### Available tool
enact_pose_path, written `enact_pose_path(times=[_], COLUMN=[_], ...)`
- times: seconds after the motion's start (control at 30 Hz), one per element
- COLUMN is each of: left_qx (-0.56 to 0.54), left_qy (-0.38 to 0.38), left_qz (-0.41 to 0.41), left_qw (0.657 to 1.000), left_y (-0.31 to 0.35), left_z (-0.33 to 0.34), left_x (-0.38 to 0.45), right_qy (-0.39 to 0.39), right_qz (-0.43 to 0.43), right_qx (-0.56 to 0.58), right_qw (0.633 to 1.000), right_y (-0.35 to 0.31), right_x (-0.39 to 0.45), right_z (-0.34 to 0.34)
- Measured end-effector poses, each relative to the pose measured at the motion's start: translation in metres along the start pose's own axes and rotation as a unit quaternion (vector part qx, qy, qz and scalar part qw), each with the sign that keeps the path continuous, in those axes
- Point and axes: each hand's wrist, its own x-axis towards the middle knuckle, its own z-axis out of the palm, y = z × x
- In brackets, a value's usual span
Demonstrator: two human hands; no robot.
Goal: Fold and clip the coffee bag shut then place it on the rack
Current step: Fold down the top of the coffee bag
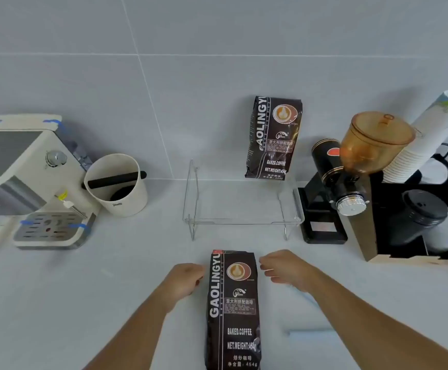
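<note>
A dark coffee bag (232, 308) lies flat on the white counter in front of me, its top end pointing toward the rack. My left hand (184, 280) hovers by the top left corner, fingers loosely curled, holding nothing. By the top right corner is my right hand (284, 268), fingers apart and just short of the bag's edge. The clear rack (244, 222) on wire legs stands behind the bag. A pale blue bar, possibly the clip (311, 333), lies on the counter right of the bag.
A second, identical coffee bag (273, 137) stands at the back right of the rack against the tiled wall. Left are an espresso machine (30, 182) and a white knock box (118, 188). Right are a grinder (351, 182) and a cup holder (417, 209).
</note>
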Motion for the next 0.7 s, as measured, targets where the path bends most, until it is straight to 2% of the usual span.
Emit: enact_pose_path(times=[0.17,0.33,0.7], left_qx=[-0.077,-0.166,-0.2], left_qy=[-0.008,0.001,0.021], left_qz=[-0.031,-0.052,0.028], left_qw=[0.997,0.985,0.979], left_y=[0.004,0.012,0.034], left_z=[0.019,0.025,0.02], left_x=[0.01,0.014,-0.012], right_qy=[-0.006,0.016,0.077], right_qz=[0.032,0.015,-0.078], right_qx=[0.095,0.141,0.176], right_qw=[0.995,0.99,0.978], right_y=[0.003,-0.001,-0.009], right_x=[0.011,0.016,-0.026], right_z=[0.019,0.025,0.033])
